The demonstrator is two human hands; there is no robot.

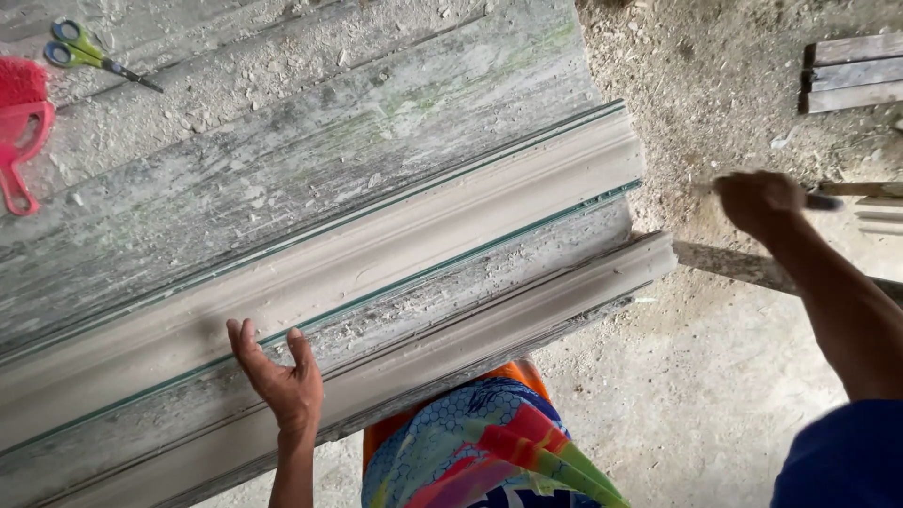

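Green-handled scissors (89,53) and pink brush (21,127) at bench's far left; grey wooden planks (851,73) on ground.

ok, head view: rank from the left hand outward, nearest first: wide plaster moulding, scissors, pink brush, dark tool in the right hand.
1. Wide plaster moulding: under the fingertips of the left hand.
2. Pink brush: far left edge of the table.
3. Scissors: top left corner.
4. Dark tool: far right, off the table, in the right hand.

Plaster moulding workshop, dusty workbench (282,141) with long cast cornices (376,249), debris-strewn dirt floor (696,376), scissors (89,54)
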